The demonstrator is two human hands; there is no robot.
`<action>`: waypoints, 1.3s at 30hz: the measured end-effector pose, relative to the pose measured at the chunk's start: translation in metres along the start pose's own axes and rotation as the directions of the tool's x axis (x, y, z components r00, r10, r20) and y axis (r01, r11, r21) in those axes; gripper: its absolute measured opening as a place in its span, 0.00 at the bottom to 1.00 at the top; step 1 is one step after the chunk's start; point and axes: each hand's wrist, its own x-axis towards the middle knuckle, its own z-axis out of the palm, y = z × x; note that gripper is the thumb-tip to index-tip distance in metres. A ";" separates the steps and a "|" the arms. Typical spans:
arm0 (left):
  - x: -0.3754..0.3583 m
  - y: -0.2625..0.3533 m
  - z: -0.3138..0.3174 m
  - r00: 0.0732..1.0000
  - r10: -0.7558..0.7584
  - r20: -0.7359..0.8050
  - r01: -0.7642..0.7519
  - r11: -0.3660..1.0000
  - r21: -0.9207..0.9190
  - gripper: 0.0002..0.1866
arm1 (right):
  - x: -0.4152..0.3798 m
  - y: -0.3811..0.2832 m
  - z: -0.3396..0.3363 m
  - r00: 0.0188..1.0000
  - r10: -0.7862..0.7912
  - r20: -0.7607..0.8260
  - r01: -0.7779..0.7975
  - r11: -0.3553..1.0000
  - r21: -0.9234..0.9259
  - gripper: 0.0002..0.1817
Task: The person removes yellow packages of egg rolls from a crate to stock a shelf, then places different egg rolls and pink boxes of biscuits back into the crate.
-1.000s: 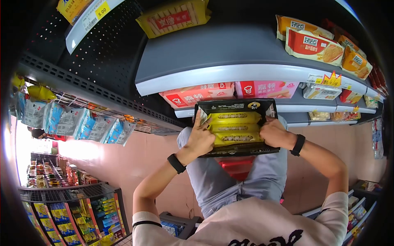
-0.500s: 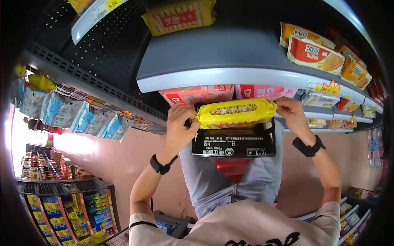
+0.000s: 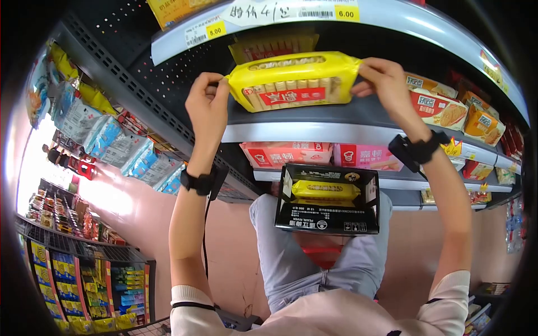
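A yellow biscuit packet point(image 3: 291, 84) with a red label is stretched between my hands, in front of the middle shelf point(image 3: 336, 115). My left hand point(image 3: 208, 103) pinches its left end, and my right hand point(image 3: 384, 84) pinches the right end. Behind it, partly hidden, a similar packet point(image 3: 274, 46) stands on the shelf. An open black box point(image 3: 328, 217) rests on my thighs, with a yellow packet point(image 3: 325, 190) inside it.
Pink boxes point(image 3: 367, 156) stand on the lower shelf. Orange and red biscuit packs point(image 3: 440, 108) sit at the right. A price rail point(image 3: 280, 14) crosses above. Blue and white bags point(image 3: 106, 137) hang at the left. A snack rack point(image 3: 84, 285) stands at the lower left.
Both hands have raised the yellow packet from above the black box to in front of the shelf, and its red label now shows. The packet inside the box has come into view.
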 end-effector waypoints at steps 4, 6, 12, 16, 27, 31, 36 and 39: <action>0.014 -0.048 0.009 0.972 -0.192 0.135 0.201 0.978 -0.061 0.07 | 0.027 0.027 0.013 0.975 0.219 0.041 -0.220 0.976 0.001 0.13; 0.014 -0.041 0.004 0.928 -0.286 0.238 0.309 0.949 -0.064 0.12 | 0.033 0.023 0.011 0.944 0.304 0.126 -0.300 0.952 -0.050 0.17; 0.015 -0.015 0.011 0.658 -0.421 0.625 0.567 0.822 -0.042 0.35 | 0.037 0.007 0.022 0.828 0.452 0.333 -0.483 0.875 0.015 0.25; 0.029 -0.019 0.020 0.614 -0.482 0.625 0.568 0.819 0.074 0.31 | 0.059 0.021 0.040 0.809 0.424 0.406 -0.484 0.874 0.052 0.21; 0.060 -0.086 0.046 0.673 -0.518 0.528 0.622 0.783 -0.025 0.18 | 0.090 0.040 0.079 0.806 0.481 0.346 -0.533 0.843 0.069 0.08; 0.055 -0.073 0.044 0.640 -0.576 0.508 0.646 0.761 0.049 0.21 | 0.080 0.031 0.080 0.811 0.493 0.316 -0.538 0.840 0.071 0.06; -0.007 -0.030 0.025 0.975 0.148 0.163 -0.176 0.969 0.174 0.29 | 0.030 0.026 0.053 0.974 -0.097 0.203 0.133 0.976 -0.174 0.25; -0.072 0.016 -0.001 0.801 0.242 0.547 -0.311 0.950 0.036 0.28 | -0.052 -0.004 0.022 0.818 0.040 0.573 0.143 0.952 -0.271 0.23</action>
